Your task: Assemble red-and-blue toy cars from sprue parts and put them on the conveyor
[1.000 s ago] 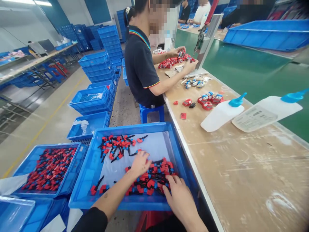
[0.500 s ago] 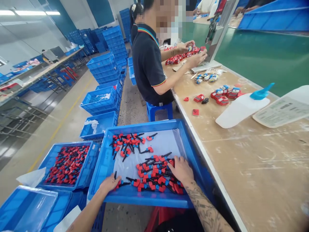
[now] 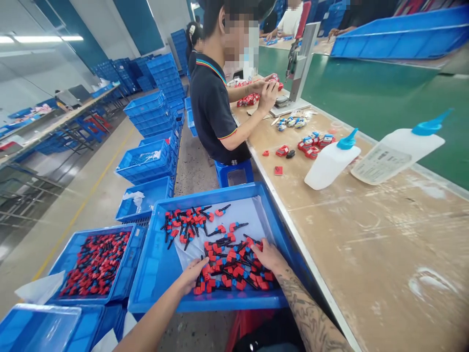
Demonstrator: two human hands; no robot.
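A shallow blue tray lined with a white sheet lies in front of me. Small red, blue and black plastic parts with rod-like black ends form a large near pile and a looser far group. At the pile's left edge is my left hand, its fingers stretched against the parts. My right hand rests over the pile's right side, thumb and fingers apart. No part is clearly gripped in either hand; the undersides of the fingers are hidden.
Left of the tray, a blue crate holds many similar parts. A wooden table runs along the right, with two white bottles and red toy pieces. A co-worker sits ahead on a blue stool.
My left hand has moved right, from the tray's lower left to the pile, bringing stray parts closer to it. My right hand stays over the pile's right side. The view has shifted.
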